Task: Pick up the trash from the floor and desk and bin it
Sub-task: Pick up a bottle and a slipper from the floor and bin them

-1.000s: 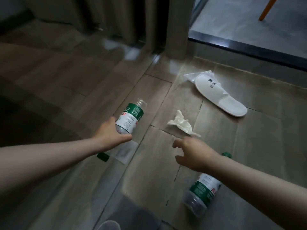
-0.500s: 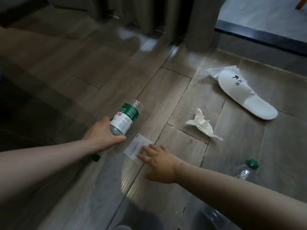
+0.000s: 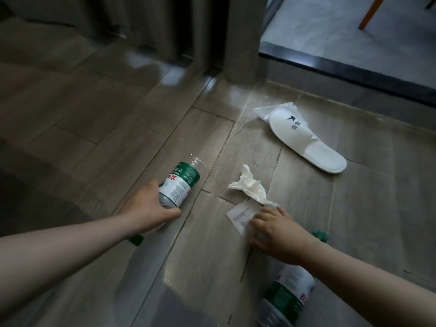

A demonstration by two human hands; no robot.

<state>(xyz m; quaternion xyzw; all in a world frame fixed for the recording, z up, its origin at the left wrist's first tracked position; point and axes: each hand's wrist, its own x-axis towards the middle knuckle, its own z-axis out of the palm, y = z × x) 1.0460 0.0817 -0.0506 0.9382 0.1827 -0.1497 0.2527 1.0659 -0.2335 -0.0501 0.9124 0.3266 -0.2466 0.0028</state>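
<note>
My left hand is closed around an uncapped clear water bottle with a green and white label, held low over the wooden floor. My right hand grips a small white paper slip, its fingertips next to the tail of a crumpled white tissue on the floor. A second bottle of the same kind lies on the floor under my right forearm, its green cap showing behind the wrist. A loose green cap peeks out below my left wrist.
A white slipper rests on a clear plastic wrapper at the right. Grey curtains hang at the back. A dark door sill borders a lighter floor with an orange chair leg.
My right hand has taken the paper slip from beside the held bottle and drawn it to the right, up to the tissue. The left hand keeps hold of its bottle.
</note>
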